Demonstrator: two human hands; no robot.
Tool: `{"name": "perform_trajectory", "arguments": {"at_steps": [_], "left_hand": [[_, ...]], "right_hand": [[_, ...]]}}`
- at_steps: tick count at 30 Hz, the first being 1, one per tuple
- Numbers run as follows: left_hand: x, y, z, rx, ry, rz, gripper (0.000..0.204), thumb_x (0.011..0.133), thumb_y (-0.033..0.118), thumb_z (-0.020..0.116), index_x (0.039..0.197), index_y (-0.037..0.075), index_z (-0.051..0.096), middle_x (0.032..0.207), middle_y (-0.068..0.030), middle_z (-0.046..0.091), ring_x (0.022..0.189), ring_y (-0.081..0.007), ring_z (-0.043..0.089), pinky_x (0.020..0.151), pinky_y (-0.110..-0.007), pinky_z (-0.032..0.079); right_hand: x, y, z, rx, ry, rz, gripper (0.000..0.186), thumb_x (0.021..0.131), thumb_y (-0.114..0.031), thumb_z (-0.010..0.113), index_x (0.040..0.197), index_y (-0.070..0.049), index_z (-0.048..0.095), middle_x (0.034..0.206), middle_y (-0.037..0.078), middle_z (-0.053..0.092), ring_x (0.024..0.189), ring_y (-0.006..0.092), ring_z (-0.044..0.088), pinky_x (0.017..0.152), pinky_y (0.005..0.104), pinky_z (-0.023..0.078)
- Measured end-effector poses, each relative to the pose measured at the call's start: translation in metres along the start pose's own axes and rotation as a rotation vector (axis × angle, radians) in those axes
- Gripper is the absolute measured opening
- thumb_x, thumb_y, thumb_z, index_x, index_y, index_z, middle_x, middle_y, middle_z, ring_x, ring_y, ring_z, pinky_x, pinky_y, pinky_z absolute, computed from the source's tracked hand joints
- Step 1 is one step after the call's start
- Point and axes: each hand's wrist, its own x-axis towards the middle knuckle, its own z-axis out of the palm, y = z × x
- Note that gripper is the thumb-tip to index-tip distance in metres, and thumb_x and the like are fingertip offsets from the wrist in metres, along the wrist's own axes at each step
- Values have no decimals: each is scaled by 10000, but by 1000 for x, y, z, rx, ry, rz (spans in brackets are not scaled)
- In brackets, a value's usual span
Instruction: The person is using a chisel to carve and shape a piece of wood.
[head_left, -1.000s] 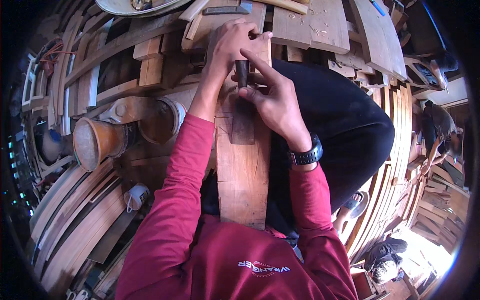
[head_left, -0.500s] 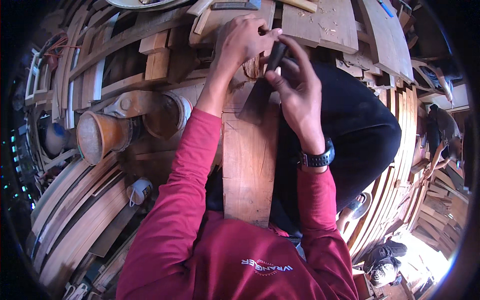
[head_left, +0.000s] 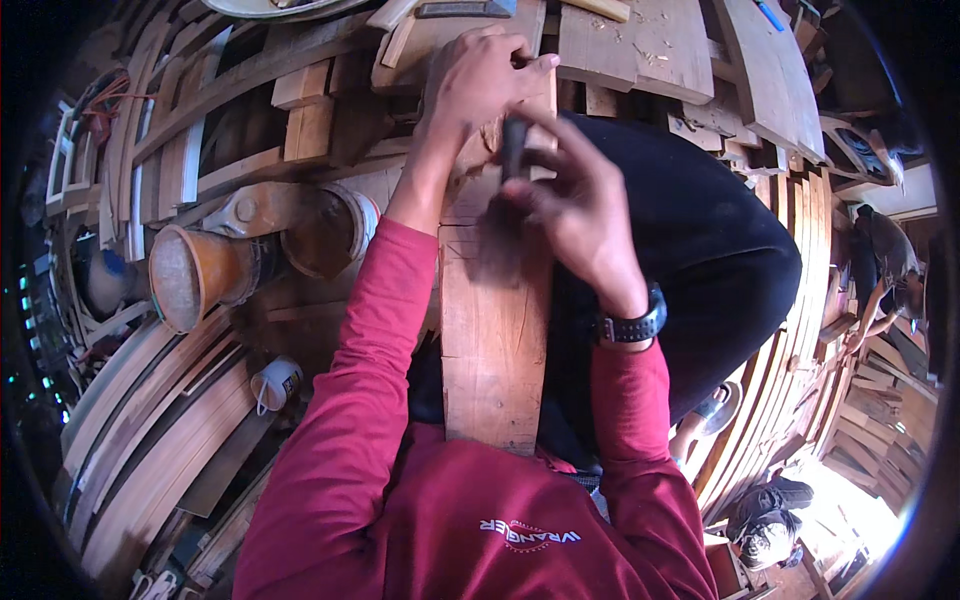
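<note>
A long light-brown wooden plank (head_left: 492, 370) runs from my lap away from me, with a rough chipped patch near its far part. My left hand (head_left: 475, 90) is closed on the plank's far end, fingers bent and thumb extended; whatever lies under the palm is hidden. My right hand (head_left: 585, 215) grips a dark tool (head_left: 513, 148), its narrow handle upward and its broader end over the plank just below my left hand. Motion smears the tool and fingers, so its contact with the wood cannot be told.
Stacked boards (head_left: 630, 50) lie ahead and along both sides. An orange bucket (head_left: 185, 280) and a white pail (head_left: 275, 385) sit left. A dark-clad leg (head_left: 700, 250) is beside the plank. Another person (head_left: 885, 260) bends at far right; a dark bundle (head_left: 765, 525) lies lower right.
My right hand and the dark tool first swung up and right, tilting, and have since come back down and left to a more upright angle. My left hand stays at the plank's far end.
</note>
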Motion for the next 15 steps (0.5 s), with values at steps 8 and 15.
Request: {"name": "perform_trajectory", "arguments": {"at_steps": [8,15], "left_hand": [[2,-4,1,-4,-23,-39,534,924,566,703,924,34,751,949,-186,693,915,-406,694,834,-469,536],[0,-1,0,19,6,14,530,928,563,698,905,36,749,942,-187,696,921,-419,693,836,-476,534]], "right_hand": [[0,2,2,-78,-123,66,646,873,147,666,1470,-63,536,1214,107,715,1080,158,678,908,298,553],[-5,2,-1,-132,-116,101,625,891,151,612,1466,-75,513,1206,106,719,1061,152,680,857,269,545]]}}
